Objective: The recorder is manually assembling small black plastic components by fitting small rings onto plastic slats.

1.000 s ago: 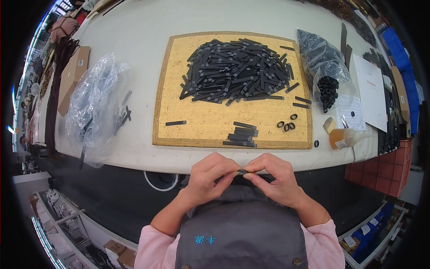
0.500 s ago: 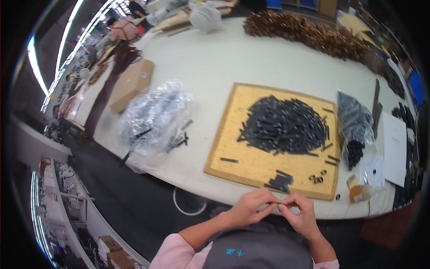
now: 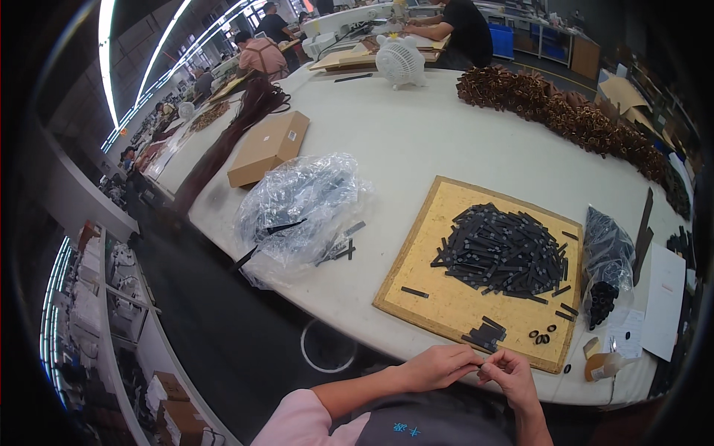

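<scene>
Head's swung toward far left, but left hand and right hand keep a fingertip grip on a small dark piece, so handling apparently continues.

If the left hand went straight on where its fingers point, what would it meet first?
Most likely the right hand, facing the left hand; a small dark piece seems pinched between them, though depth is unclear.

Remotely, I'm watching from a head-worn fisheye, facing forward-down: table stretching toward twelve; left hand, right hand sitting close, five o'clock.
</scene>
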### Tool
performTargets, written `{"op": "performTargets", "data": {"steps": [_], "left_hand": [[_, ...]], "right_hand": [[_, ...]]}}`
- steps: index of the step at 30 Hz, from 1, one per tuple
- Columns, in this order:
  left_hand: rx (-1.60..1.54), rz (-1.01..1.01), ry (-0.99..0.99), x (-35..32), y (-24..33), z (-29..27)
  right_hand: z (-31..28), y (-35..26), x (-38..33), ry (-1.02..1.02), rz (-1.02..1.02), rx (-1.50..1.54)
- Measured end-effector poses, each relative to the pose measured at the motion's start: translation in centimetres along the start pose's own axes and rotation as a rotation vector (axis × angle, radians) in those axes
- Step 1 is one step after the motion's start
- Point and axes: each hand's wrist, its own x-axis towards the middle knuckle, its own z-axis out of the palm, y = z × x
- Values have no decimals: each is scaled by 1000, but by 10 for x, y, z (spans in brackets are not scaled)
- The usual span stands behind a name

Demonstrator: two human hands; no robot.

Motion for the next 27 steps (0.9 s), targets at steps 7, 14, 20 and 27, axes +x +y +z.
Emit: {"op": "performTargets", "data": {"steps": [7, 14, 20, 27], "left_hand": [[-121, -33, -86, 1, -4, 2], [-98, -78, -46, 11, -1, -14], [12, -80, -6, 18, 2, -20], [114, -6, 18, 21, 7, -16]], "right_hand": [[-1, 12, -2, -44, 44, 21], [9, -4, 9, -173, 72, 58], [9, -14, -2, 22, -25, 47], [19, -5, -10, 134, -299, -358]]}}
